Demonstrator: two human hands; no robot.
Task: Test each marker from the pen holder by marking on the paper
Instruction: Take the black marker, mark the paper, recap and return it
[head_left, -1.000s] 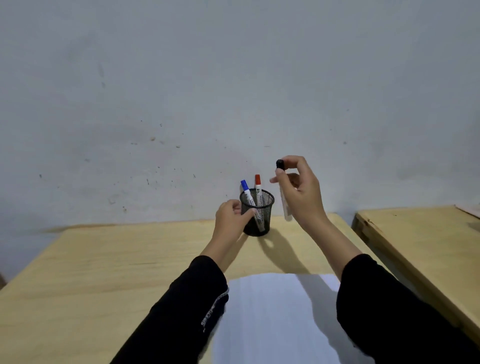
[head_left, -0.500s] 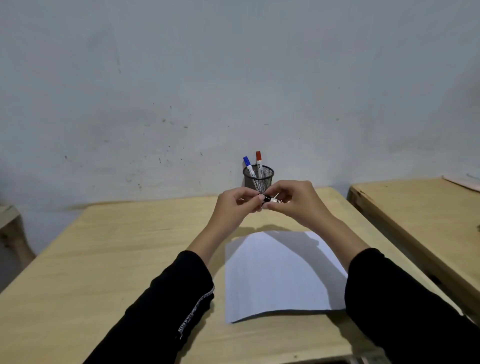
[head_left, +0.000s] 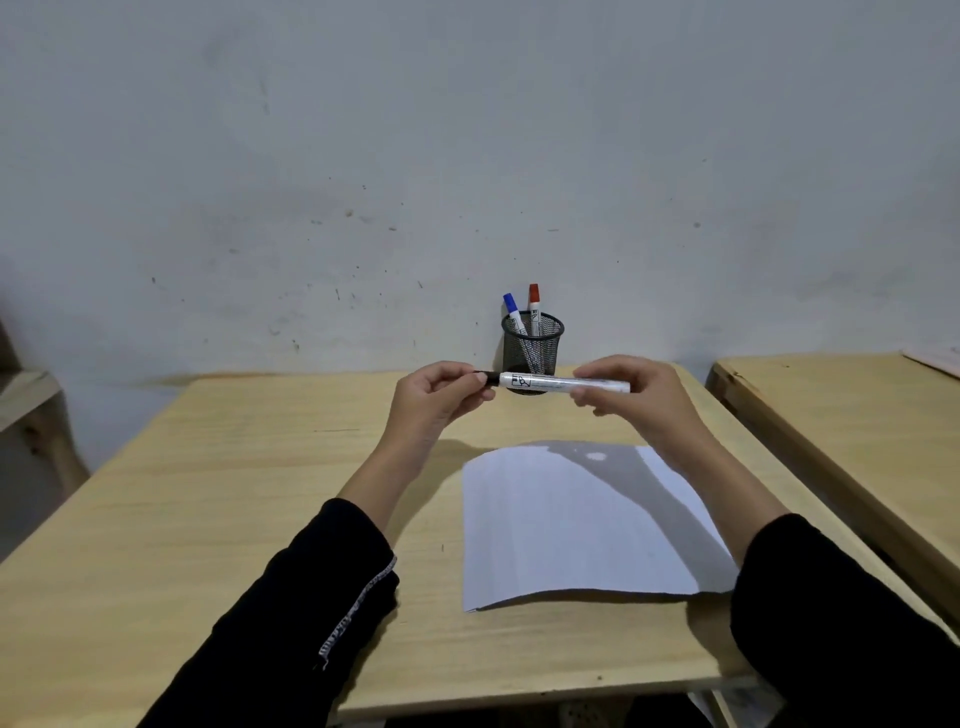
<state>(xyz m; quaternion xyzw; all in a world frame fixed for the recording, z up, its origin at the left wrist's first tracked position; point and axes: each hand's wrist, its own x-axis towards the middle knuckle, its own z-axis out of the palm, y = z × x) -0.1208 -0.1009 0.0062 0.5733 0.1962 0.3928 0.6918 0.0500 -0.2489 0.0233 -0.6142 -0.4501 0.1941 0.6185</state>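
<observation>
While it lies level in the air just above the middle of the frame, the black marker (head_left: 563, 383) is held at both ends: the left hand (head_left: 434, 400) has its grip closed on the black cap end, fingertips pinched round it, and the right hand (head_left: 631, 397) has its grip closed round the white barrel near the opposite end, thumb on top and fingers curled beneath. The barrel carries dark printed lettering near the cap end. Whether the cap is seated or partly drawn off cannot be told.

Directly behind the marker, near the far edge of the desk (head_left: 208, 519), stands the black mesh pen holder (head_left: 532, 348), upright and close to the wall (head_left: 467, 130). A blue-capped marker (head_left: 514, 312) leans to the left in it, and a red-capped marker (head_left: 534, 306) stands nearly straight beside it, both caps rising above the rim.

Below the hands, in the centre-right of the frame, the white paper (head_left: 571, 525) lies flat on the desk, partly under the shadow of the right arm. No marks show on the paper. Both forearms wear black sleeves, entering from the lower corners. At the right edge of the frame a second wooden desk (head_left: 852, 415) stands just beside the first.
</observation>
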